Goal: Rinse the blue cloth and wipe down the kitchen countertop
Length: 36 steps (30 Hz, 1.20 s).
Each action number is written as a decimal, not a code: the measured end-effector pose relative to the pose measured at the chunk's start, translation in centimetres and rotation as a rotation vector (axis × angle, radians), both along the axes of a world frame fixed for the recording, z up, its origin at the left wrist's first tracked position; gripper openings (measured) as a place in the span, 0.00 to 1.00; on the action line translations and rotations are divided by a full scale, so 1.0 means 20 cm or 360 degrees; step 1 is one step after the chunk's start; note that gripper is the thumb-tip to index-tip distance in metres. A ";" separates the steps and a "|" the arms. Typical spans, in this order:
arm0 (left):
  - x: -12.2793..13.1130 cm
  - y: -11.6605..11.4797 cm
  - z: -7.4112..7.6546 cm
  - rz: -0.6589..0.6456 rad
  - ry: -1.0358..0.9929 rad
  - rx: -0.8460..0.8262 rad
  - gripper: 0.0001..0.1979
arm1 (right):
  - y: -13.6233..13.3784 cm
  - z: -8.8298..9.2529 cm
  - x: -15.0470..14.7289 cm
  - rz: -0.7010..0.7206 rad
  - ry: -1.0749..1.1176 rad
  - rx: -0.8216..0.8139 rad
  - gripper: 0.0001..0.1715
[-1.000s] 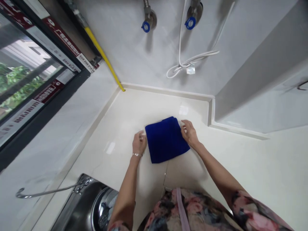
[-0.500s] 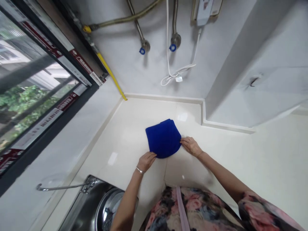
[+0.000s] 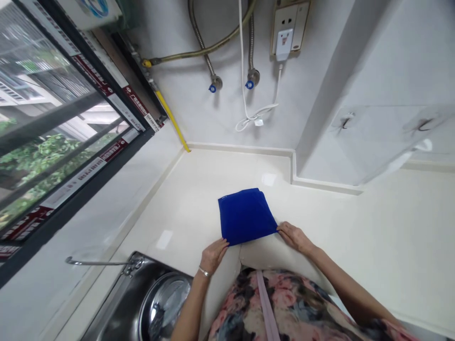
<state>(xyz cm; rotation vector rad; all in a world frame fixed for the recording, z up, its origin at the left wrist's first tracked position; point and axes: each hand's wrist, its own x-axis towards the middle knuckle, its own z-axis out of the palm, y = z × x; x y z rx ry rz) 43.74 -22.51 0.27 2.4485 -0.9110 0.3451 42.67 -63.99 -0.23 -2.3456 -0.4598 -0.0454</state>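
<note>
A folded dark blue cloth (image 3: 245,215) lies flat on the cream countertop (image 3: 185,199) near the corner of the walls. My left hand (image 3: 212,255) sits at the cloth's near left corner, its fingertips closed on the edge. At the near right corner my right hand (image 3: 295,236) pinches the cloth with fingers together. Both wrists reach out from floral sleeves, and a thin bracelet circles the left one.
A steel sink (image 3: 117,312) holding a round metal lid (image 3: 165,305) is at the lower left, with a faucet (image 3: 95,261) over it. A window (image 3: 53,137) runs along the left. The back wall carries hoses, blue valves (image 3: 212,88), a socket (image 3: 286,28) and a white cord. A white cabinet (image 3: 373,123) juts out on the right.
My hands slid from the cloth's sides to its near corners, and the cloth now lies flatter with a straight near edge. The view tilted up, showing more wall.
</note>
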 end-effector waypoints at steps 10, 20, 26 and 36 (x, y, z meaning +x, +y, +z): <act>-0.12 -0.01 0.05 0.0195 0.0174 -0.0048 0.13 | -0.04 0.09 -0.04 0.0154 0.0102 -0.0019 0.20; 0.61 -0.17 0.32 0.0892 0.0436 -0.0100 0.15 | 0.11 0.26 0.70 -0.0566 -0.0137 -0.0148 0.22; 0.70 -0.07 0.12 0.1109 0.0476 -0.0153 0.27 | 0.48 0.14 0.70 -0.0573 -0.0331 -0.0272 0.32; 0.52 0.24 0.04 0.1599 0.0762 0.0329 0.33 | 0.77 0.02 0.62 0.0231 -0.0271 -0.0624 0.33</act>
